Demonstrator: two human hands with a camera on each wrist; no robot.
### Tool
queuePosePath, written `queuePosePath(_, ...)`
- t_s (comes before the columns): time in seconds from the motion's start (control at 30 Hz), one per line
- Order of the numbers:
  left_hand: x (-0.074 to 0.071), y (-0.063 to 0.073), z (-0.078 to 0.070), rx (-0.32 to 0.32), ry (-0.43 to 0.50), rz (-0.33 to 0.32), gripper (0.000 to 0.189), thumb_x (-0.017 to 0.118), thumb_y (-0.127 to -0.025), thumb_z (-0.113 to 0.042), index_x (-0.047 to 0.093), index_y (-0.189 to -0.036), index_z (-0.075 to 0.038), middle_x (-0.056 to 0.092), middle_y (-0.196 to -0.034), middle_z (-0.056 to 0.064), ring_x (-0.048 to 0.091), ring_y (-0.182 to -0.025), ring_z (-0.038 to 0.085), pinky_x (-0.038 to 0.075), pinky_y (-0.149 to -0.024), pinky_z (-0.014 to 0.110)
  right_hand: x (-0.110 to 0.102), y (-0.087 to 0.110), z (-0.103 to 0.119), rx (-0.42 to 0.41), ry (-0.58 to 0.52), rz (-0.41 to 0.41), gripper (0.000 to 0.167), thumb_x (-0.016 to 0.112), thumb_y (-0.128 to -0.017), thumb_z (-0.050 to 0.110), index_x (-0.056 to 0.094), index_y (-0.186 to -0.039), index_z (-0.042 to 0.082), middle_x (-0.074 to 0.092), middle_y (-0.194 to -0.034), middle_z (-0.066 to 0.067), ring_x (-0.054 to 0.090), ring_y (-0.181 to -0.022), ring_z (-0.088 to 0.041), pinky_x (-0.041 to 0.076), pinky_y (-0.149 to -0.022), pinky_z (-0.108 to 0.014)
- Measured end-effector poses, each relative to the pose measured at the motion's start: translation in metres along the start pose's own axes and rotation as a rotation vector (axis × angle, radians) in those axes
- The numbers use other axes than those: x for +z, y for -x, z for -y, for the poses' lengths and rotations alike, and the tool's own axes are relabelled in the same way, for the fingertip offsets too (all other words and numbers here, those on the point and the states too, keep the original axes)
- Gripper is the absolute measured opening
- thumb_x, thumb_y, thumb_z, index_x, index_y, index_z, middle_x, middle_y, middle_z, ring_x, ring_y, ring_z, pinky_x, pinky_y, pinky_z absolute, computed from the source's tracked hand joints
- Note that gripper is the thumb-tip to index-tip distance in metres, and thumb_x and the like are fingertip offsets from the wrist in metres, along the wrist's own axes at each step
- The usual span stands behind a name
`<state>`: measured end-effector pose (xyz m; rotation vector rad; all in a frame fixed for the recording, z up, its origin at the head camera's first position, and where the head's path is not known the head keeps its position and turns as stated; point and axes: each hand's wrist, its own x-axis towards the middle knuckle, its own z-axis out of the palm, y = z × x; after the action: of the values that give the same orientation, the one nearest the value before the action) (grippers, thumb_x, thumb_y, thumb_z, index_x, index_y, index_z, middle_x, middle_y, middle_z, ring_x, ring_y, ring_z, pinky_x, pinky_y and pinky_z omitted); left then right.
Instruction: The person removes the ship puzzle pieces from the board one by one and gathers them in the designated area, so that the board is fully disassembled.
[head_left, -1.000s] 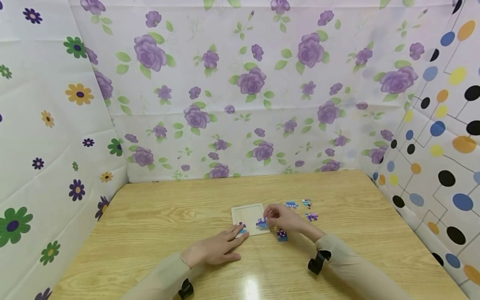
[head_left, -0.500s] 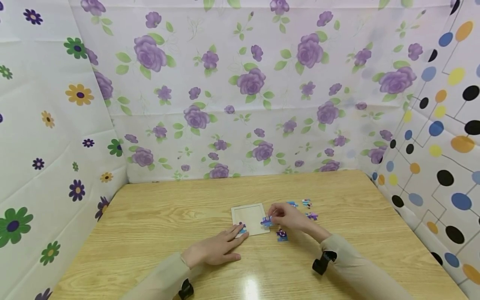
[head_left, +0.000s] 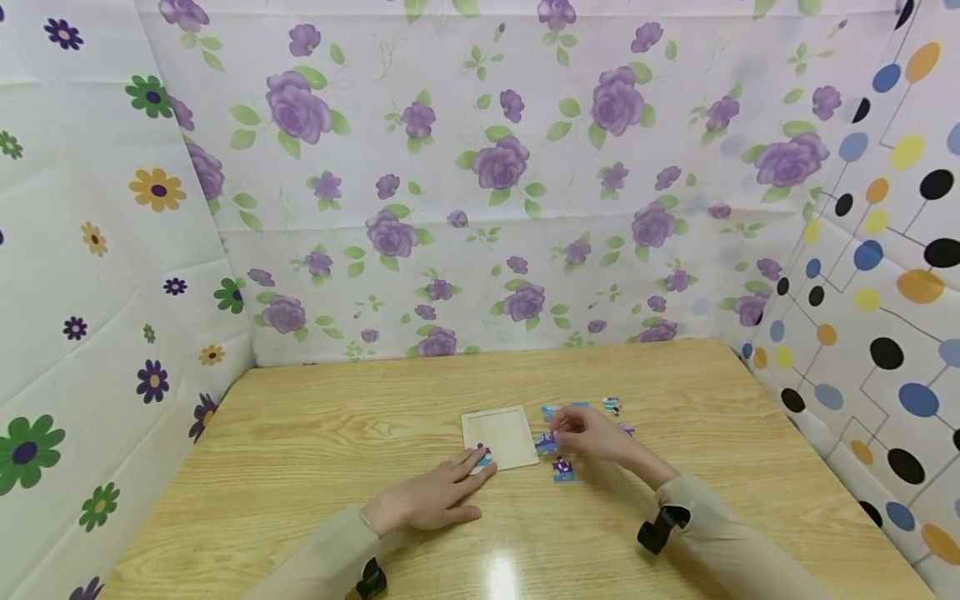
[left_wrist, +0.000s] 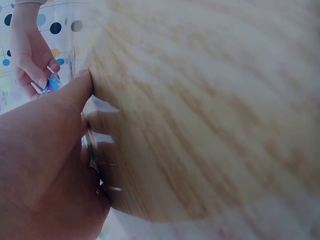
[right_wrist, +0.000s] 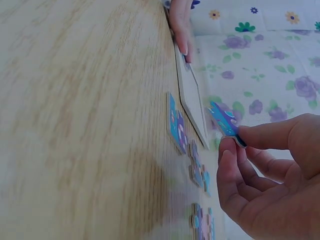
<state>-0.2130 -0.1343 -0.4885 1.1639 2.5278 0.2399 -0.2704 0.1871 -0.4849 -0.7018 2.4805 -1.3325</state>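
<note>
My right hand point(head_left: 596, 435) pinches a blue and purple jigsaw piece point(head_left: 547, 443) between thumb and fingertips, just right of a pale wooden puzzle tray point(head_left: 510, 437). In the right wrist view the held piece point(right_wrist: 225, 118) is tilted and raised off the table. My left hand point(head_left: 435, 496) lies with fingers extended at the tray's lower left corner. Its fingertips rest on the tray edge and on a jigsaw piece point(head_left: 486, 457) set in that corner, partly covering it. The left wrist view shows mostly the left thumb and palm against the wood.
A purple and blue jigsaw piece point(head_left: 562, 470) lies right of the tray's lower corner. Several more pieces, such as a striped one point(head_left: 612, 406), lie farther right and back, some partly behind my right hand. Patterned cloth point(head_left: 525, 208) walls off the wooden table point(head_left: 345, 417) behind and at both sides.
My right hand has moved right with the jigsaw piece, from over the tray's right side to beside it. The left hand has stayed in place.
</note>
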Motion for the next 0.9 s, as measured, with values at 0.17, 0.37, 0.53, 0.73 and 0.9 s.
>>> queuePosePath(0.17, 0.001, 0.0, 0.0, -0.003, 0.006, -0.001, 0.067, 0.038, -0.103, -0.045, 0.009, -0.157, -0.017, -0.002, -0.164, 0.012, 0.003, -0.152, 0.028, 0.021, -0.12, 0.051, -0.006, 0.008, -0.001, 0.025, -0.026, -0.023, 0.012, 0.06, -0.095, 0.009, 0.062, -0.103, 0.001, 0.065, -0.094, -0.013, 0.059, -0.084, -0.018, 0.049, -0.067, -0.024)
queuePosePath(0.37, 0.004, 0.0, 0.001, 0.005, 0.0, -0.009, 0.067, 0.037, -0.103, -0.045, 0.009, -0.157, -0.017, -0.002, -0.164, 0.012, 0.004, -0.152, 0.029, 0.022, -0.119, 0.053, -0.013, 0.016, -0.01, 0.084, -0.056, -0.041, 0.014, 0.06, -0.095, 0.011, 0.062, -0.104, 0.001, 0.064, -0.093, -0.012, 0.059, -0.082, -0.017, 0.053, -0.067, -0.029)
queuePosePath(0.53, 0.003, 0.001, 0.001, -0.003, 0.013, -0.004, 0.067, 0.037, -0.103, -0.045, 0.009, -0.157, -0.017, -0.002, -0.164, 0.012, 0.004, -0.152, 0.029, 0.021, -0.119, 0.053, -0.019, 0.022, -0.012, 0.093, -0.073, -0.047, 0.016, 0.059, -0.096, 0.011, 0.062, -0.106, -0.001, 0.064, -0.089, -0.012, 0.059, -0.077, -0.019, 0.053, -0.064, -0.03)
queuePosePath(0.73, 0.003, 0.001, 0.001, 0.007, 0.01, -0.008, 0.067, 0.036, -0.104, -0.045, 0.009, -0.157, -0.016, -0.002, -0.164, 0.013, 0.004, -0.152, 0.03, 0.021, -0.119, 0.053, -0.022, 0.025, -0.018, 0.112, -0.072, -0.038, 0.015, 0.059, -0.096, 0.012, 0.061, -0.105, 0.0, 0.063, -0.085, -0.009, 0.058, -0.073, -0.019, 0.051, -0.061, -0.028)
queuePosePath(0.9, 0.003, 0.0, 0.001, 0.008, 0.005, -0.012, 0.067, 0.035, -0.104, -0.045, 0.008, -0.157, -0.016, -0.002, -0.164, 0.012, 0.003, -0.152, 0.029, 0.022, -0.119, 0.053, -0.023, 0.027, -0.021, 0.096, -0.079, -0.016, 0.016, 0.059, -0.096, 0.01, 0.061, -0.106, -0.002, 0.063, -0.084, -0.009, 0.058, -0.072, -0.017, 0.052, -0.06, -0.027)
